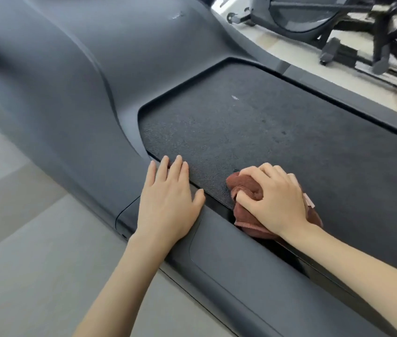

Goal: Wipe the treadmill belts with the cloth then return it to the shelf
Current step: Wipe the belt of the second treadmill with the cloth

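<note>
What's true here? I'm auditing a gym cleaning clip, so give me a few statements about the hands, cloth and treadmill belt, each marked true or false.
1. The right hand grips a reddish-brown cloth on the treadmill belt. True.
2. The left hand holds a spray bottle. False: it rests flat, fingers straight, on the side rail and holds nothing.
3. The cloth is at the belt's far edge. False: it is at the near edge, beside the side rail.
4. A small pale speck lies on the belt beyond the cloth. True.
</note>
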